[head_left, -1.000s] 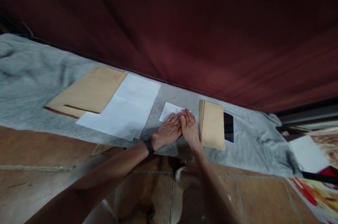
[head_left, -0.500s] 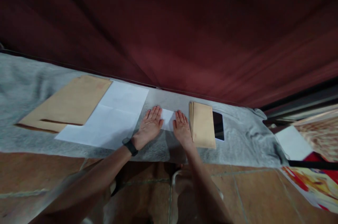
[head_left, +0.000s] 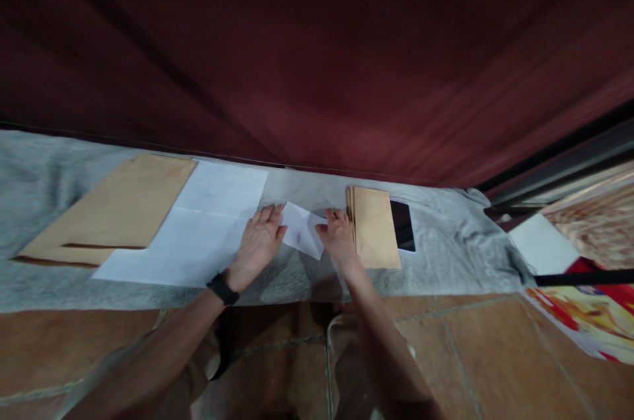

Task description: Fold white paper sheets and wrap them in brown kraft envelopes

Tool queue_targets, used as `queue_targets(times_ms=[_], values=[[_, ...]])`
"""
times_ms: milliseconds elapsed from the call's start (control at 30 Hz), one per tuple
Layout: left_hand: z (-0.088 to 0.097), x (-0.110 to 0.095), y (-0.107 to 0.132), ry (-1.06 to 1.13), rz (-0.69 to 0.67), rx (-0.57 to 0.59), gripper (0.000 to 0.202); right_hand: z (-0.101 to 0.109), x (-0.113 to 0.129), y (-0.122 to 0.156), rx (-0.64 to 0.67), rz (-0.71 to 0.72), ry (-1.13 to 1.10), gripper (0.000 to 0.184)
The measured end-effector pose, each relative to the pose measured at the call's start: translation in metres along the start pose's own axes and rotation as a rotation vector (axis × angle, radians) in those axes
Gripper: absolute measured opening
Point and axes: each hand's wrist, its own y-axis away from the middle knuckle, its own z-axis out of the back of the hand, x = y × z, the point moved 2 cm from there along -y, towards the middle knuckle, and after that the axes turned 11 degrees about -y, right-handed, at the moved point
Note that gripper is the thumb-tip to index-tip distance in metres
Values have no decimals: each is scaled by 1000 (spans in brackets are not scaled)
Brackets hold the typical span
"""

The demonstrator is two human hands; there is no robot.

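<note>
Both hands grip small folded white paper point(head_left: 302, 235), centre of fuzzy grey cloth point(head_left: 446, 261). Left hand point(head_left: 257, 245), black wristband, fingers on paper's left edge; right hand point(head_left: 339, 238) pinches right corner, paper lifted, creased. Flat white sheets point(head_left: 198, 235) and large tan envelope point(head_left: 119, 209) left. Stack of narrow tan envelopes point(head_left: 374, 235) right, glossy black phone point(head_left: 402, 225) beside. Dark red curtain point(head_left: 317, 57) far.

I read this as a room in a home, w/ work done at floor level. Evidence:
- Square terracotta floor tiles point(head_left: 495, 354) w/ grout lines.
- Crumpled grey fabric cloth point(head_left: 446, 261) spread directly on the tiles as work surface.
- Heavy dark red pleated curtain point(head_left: 317, 63) hanging behind the cloth.
- On the cloth: stack of tan paper envelopes point(head_left: 374, 235), flat white paper sheets point(head_left: 198, 235), black slab phone point(head_left: 402, 225).
</note>
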Motion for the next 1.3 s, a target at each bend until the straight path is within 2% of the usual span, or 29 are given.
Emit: queue_targets(times_ms=[67, 167, 267, 333, 433, 533, 600, 667, 767, 833, 900, 1033, 1133, 1200, 1300], values=[[0, 2, 0, -11, 7, -5, 55, 2, -1, 0, 9, -10, -11, 43], [-1, 4, 0, -4, 7, -16, 54, 2, -6, -1, 81, -17, -121, 29], [-2, 8, -3, 57, 26, -29, 54, 2, -13, -1, 233, -33, -353, 13], [-2, 13, -7, 152, 74, -20, 53, 2, -16, -1, 330, -93, -562, 6], [-3, 21, -14, 437, 204, -7, 57, 4, -18, 2, 367, -235, -919, 7], [-2, 24, -18, 861, 402, -38, 68, 5, -15, 6, 280, -308, -1209, 15], [0, 20, -16, 1131, 495, -7, 71, 3, -11, 8, 225, -339, -1342, 21], [3, 12, -13, 1316, 507, 97, 69, -1, -4, 12, 210, -373, -1442, 27], [6, 3, -6, 1419, 453, 235, 60, -9, 6, 16, 273, -412, -1538, 34], [7, 4, -4, 1417, 429, 242, 55, -12, 9, 17, 322, -425, -1561, 38], [8, 10, -5, 1381, 395, 253, 52, -13, 8, 15, 310, -423, -1565, 41], [10, 25, -11, 1321, 234, 435, 46, -8, -7, 8, 113, -448, -1486, 40], [8, 34, -15, 1301, 206, 509, 44, -5, -17, 3, 29, -458, -1338, 35], [5, 39, -19, 1288, 269, 459, 45, -4, -18, 2, 77, -430, -1226, 29], [-5, 43, -24, 1265, 381, 276, 48, -3, -15, 2, 209, -358, -902, 17]])
